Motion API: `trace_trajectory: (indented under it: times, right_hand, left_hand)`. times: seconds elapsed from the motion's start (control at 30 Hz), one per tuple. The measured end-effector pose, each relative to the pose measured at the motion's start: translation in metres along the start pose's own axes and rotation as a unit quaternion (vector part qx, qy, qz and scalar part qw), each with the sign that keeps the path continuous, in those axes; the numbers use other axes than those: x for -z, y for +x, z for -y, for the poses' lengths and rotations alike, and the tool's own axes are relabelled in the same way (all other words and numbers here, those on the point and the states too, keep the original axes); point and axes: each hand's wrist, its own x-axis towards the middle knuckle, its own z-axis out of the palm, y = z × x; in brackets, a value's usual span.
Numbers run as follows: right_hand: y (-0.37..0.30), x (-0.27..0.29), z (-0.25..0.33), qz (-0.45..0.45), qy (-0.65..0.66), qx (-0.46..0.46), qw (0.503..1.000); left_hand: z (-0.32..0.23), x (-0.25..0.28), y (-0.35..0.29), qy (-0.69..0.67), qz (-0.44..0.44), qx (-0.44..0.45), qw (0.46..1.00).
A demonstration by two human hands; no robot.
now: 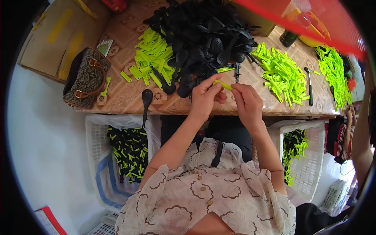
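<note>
Between my left hand (205, 98) and my right hand (249, 102) is a slim lime-green plastic handle (223, 84), pinched at both ends just above the table's near edge. Past my fingers rises a big heap of black kitchen spoon heads (207, 29), some with holes. One perforated black spoon (238, 58) lies with its stem pointing toward my right fingers. Loose green handles (154, 51) are piled left of the heap, and another pile of green handles (282, 74) lies to its right. A single black spoon (147, 100) sticks out over the front edge.
A patterned handbag (88, 76) and a cardboard box (55, 37) stand at the left. A small hammer (310, 88) lies at the right, before more green handles (333, 74). White baskets (96, 156) (313, 156) with black-and-green pieces flank my lap. Another person's arm (362, 145) shows far right.
</note>
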Motion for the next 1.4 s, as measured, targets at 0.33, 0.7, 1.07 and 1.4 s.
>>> trace_trajectory:
  times: [0.33, 0.7, 1.07, 1.4]
  right_hand:
    - [0.015, 0.165, -0.156, -0.186, -0.157, -0.284, 0.927]
    - [0.016, -0.001, -0.008, 0.27, 0.179, -0.177, 0.929]
    - [0.007, -0.017, 0.001, 0.202, -0.059, 0.059, 0.976]
    - [0.013, -0.026, -0.043, 0.105, 0.054, -0.148, 0.982]
  left_hand:
    - [0.008, 0.014, 0.019, 0.008, 0.013, 0.01, 1.0]
    - [-0.011, 0.03, 0.005, 0.155, 0.085, -0.072, 0.982]
    - [0.007, 0.03, 0.003, 0.296, 0.017, -0.111, 0.948]
    - [0.023, 0.012, 0.025, 0.097, -0.043, -0.002, 0.994]
